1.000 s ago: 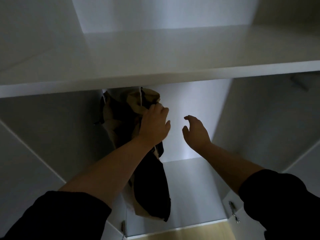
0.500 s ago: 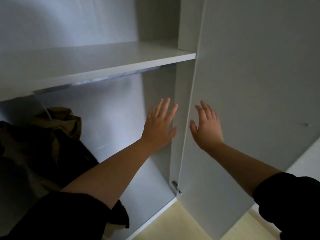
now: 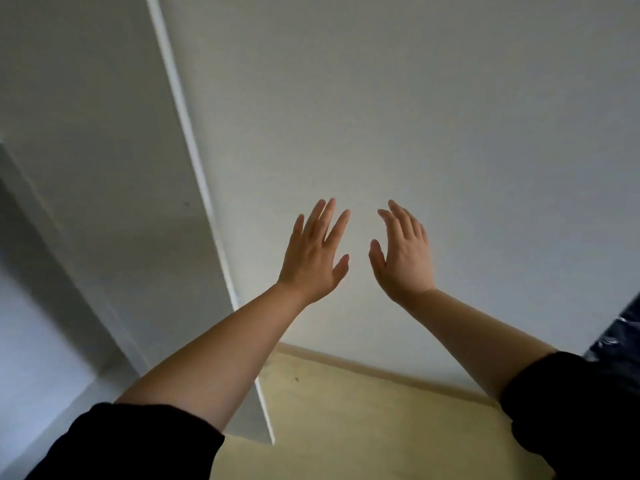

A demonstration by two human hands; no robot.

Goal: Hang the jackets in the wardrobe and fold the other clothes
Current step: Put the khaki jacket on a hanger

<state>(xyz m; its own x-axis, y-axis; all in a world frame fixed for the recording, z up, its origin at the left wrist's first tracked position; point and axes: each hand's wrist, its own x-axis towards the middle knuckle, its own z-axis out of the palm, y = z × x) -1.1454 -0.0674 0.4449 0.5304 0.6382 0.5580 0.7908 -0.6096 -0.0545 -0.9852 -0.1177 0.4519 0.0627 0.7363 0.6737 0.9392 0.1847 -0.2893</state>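
My left hand [image 3: 317, 252] and my right hand [image 3: 401, 252] are both raised in front of a plain white wall, fingers straight and spread, holding nothing. They are side by side, a small gap between them. The open white wardrobe door [image 3: 114, 188] stands edge-on to the left of my left arm, and a sliver of the wardrobe interior [image 3: 24, 341] shows at the far left. No jacket or other clothing item is in view.
A white wall [image 3: 415, 116] fills most of the view. Pale yellow flooring [image 3: 363, 420] with a skirting strip runs below it. A dark shiny object [image 3: 620, 337] shows at the right edge above my black sleeve.
The view has swung right, away from the wardrobe. My left hand let go of the hanging brown and black jacket, which has left the frame. Both hands are now raised and spread.
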